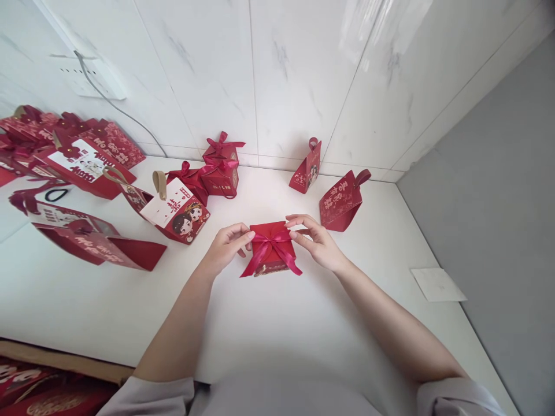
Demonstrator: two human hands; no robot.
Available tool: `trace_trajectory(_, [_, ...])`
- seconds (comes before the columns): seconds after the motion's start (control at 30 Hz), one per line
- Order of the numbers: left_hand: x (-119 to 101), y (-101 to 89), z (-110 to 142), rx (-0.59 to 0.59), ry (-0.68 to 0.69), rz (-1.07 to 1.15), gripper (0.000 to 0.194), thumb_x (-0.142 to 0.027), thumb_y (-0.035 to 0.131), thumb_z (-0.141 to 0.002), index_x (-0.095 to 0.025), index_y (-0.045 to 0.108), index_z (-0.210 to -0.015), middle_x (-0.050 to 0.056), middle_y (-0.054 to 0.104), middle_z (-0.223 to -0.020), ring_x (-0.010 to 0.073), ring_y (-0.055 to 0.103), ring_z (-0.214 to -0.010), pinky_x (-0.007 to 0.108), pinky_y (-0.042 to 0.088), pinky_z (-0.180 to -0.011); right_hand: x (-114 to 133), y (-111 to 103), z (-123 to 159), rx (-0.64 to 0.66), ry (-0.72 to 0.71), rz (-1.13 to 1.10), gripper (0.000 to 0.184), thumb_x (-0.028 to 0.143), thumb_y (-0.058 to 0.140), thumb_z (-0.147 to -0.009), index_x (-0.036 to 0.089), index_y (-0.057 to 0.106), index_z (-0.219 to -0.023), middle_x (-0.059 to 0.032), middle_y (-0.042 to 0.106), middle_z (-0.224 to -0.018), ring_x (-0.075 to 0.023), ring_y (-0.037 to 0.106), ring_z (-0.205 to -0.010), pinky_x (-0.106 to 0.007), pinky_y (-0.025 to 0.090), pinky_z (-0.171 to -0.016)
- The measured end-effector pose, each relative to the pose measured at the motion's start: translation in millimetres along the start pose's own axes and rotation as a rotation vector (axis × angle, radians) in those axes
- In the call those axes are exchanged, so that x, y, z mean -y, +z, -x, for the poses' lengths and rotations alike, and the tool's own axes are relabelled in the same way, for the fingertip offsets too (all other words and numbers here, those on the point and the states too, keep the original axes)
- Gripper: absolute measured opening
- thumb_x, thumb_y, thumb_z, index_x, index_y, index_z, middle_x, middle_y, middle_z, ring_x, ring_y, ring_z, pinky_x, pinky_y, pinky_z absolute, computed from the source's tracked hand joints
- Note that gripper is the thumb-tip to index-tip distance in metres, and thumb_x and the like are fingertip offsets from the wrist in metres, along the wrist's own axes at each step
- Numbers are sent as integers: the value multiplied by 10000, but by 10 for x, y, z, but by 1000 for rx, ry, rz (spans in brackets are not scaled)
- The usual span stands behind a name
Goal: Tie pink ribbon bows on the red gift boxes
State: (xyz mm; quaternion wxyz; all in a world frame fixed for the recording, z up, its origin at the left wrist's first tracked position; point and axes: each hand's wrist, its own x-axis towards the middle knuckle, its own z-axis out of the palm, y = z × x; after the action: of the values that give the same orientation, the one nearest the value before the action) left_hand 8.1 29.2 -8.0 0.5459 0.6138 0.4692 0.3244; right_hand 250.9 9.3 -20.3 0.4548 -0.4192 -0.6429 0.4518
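A red gift box [274, 252] sits on the white table in front of me. A shiny crimson ribbon [272, 237] is tied in a bow on its top, and both tails hang over the near side. My left hand [230, 245] is at the box's left upper corner, thumb and forefinger closed on the bow's left loop. On the opposite side, my right hand [315, 241] has its thumb and forefinger round the right end of the bow, the other fingers bent behind. The exact contact of the right fingertips with ribbon and box is partly hidden.
Behind my left hand stand red ribboned boxes [220, 176] and a handled box with cartoon figures [184, 215]. Two red handled boxes [342, 202] stand to the right. Many more crowd the left [87, 164]. A white card [437, 284] lies at the right edge; tiled wall [295, 75] behind.
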Motion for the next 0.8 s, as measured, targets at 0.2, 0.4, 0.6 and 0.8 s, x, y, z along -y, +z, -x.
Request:
trace_trajectory(0.2, [-6, 86, 31, 115, -57, -39, 365, -502, 561, -837, -170, 632, -702, 34, 634, -669, 159, 611, -661, 240, 472, -554, 8, -79, -21, -5, 79, -35, 237, 447, 529, -911, 268, 652, -1006, -51, 525, -1291, -251, 530, -1171, -414, 418, -980])
trace_trajectory(0.4, [-29, 37, 58, 406, -139, -175, 449, -526, 515, -856, -174, 745, -698, 96, 712, -694, 194, 646, -633, 264, 454, -523, 33, -207, -38, 77, 162, -17, 233, 469, 580, -874, 242, 631, -872, -62, 535, -1290, -254, 468, -1250, -435, 383, -1014])
trace_trajectory(0.6, [-86, 66, 72, 510, -184, -130, 282, -453, 667, -755, -187, 730, -684, 37, 654, -636, 147, 572, -585, 257, 470, -560, 14, -224, -37, 168, 172, -49, 239, 452, 634, -841, 225, 656, -772, -69, 531, -1314, -270, 426, -1299, -448, 331, -1060])
trace_trajectory(0.8, [-78, 36, 80, 609, -186, -45, 273, -425, 651, -780, -170, 678, -688, 44, 660, -693, 146, 560, -608, 267, 447, -581, 46, -201, -45, 214, 220, -153, 334, 460, 608, -859, 192, 572, -663, -61, 519, -1340, -260, 518, -1192, -451, 334, -1034])
